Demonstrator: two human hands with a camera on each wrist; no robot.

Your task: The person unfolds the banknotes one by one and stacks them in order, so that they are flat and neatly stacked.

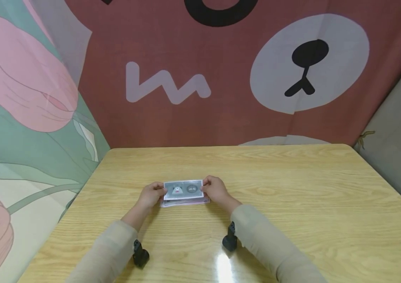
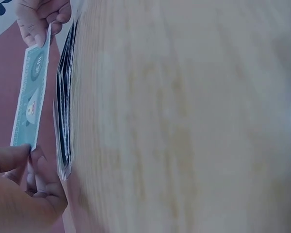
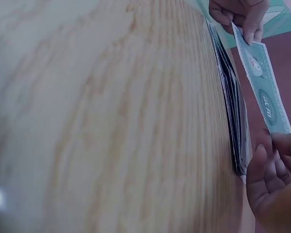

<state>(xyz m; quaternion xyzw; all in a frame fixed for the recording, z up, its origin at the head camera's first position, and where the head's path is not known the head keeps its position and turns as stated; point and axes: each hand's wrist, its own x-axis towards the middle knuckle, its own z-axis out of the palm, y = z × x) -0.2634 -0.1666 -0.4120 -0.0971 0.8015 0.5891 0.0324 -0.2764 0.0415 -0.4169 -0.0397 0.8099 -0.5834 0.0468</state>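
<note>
Thin, floppy banknote (image 1: 183,190) pinched by left hand (image 1: 152,195) at 9 o'clock, right hand (image 1: 214,189) at 3, above stack (image 1: 186,201); best held by short edges.

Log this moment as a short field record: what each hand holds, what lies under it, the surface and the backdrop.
Left hand: pinches the left end of the green note
Right hand: pinches its right end
Note: lifted off, apart from the stack of notes
Stack: flat on the wooden table
Backdrop: bear-face cloth, tulip cloth on the left
</note>
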